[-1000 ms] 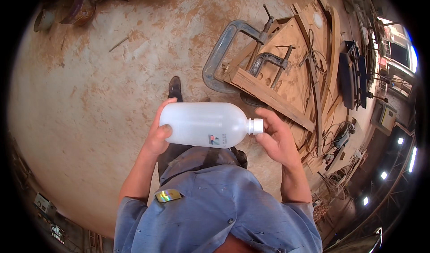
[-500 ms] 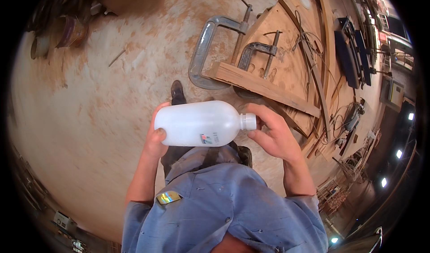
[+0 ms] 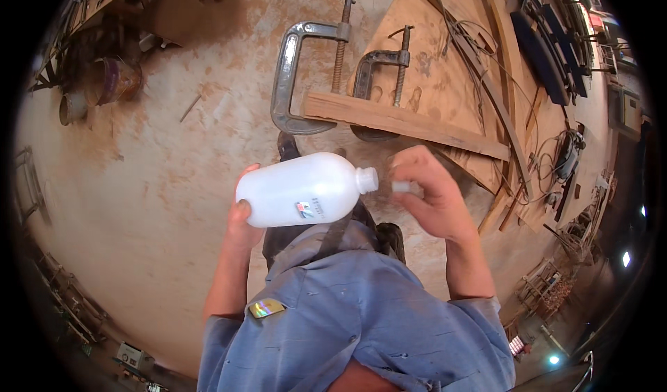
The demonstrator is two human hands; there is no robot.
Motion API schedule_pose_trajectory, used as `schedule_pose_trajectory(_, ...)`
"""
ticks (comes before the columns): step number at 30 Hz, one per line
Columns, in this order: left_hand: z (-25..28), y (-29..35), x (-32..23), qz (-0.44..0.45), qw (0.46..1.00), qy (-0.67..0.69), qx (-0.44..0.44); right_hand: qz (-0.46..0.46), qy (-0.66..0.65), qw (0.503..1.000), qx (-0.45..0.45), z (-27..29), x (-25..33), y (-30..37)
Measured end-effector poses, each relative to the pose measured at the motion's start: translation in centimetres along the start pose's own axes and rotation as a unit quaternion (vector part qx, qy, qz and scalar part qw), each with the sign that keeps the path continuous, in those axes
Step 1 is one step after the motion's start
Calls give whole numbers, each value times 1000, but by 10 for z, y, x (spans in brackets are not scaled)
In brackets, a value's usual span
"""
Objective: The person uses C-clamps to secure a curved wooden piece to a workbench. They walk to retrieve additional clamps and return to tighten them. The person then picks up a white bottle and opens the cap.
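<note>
A white plastic bottle [image 3: 295, 190] lies sideways in front of my body, its open neck toward the right. My left hand [image 3: 244, 208] is closed round its base, with the thumb on the near side. The small printed label on the bottle faces up. Just right of the neck, apart from it, my right hand [image 3: 425, 192] pinches a small white cap [image 3: 401, 186] between thumb and fingers. That hand is slightly blurred.
Beyond my hands, a large C-clamp [image 3: 283, 79] and a smaller C-clamp [image 3: 363, 79] stand at a wooden beam [image 3: 410, 124] on a wooden panel [image 3: 431, 65]. Cables [image 3: 479, 38] lie over the wood. Buckets [image 3: 114, 83] sit at the far left, near a thin stick [image 3: 191, 107].
The cap has come off the bottle's neck and moved right in my right hand. My left hand still holds the bottle, now tilted a little more. The whole view has shifted slightly.
</note>
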State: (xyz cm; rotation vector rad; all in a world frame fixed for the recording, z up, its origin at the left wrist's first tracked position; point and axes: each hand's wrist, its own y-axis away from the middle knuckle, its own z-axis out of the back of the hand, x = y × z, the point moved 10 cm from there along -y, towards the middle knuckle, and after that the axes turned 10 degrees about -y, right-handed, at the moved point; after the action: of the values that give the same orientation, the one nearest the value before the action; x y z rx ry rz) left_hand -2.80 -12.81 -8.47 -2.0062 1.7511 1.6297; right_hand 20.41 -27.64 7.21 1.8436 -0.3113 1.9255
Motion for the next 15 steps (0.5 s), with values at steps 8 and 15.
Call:
schedule_pose_trajectory(8, 33, 4, -31, -52, 993, -48, -95, -8, -93, 987, -134, 46, -35, 34)
schedule_pose_trajectory(15, 49, 5, -69, -88, 969, -144, -178, -67, -131, 979, -142, 34, -76, 60)
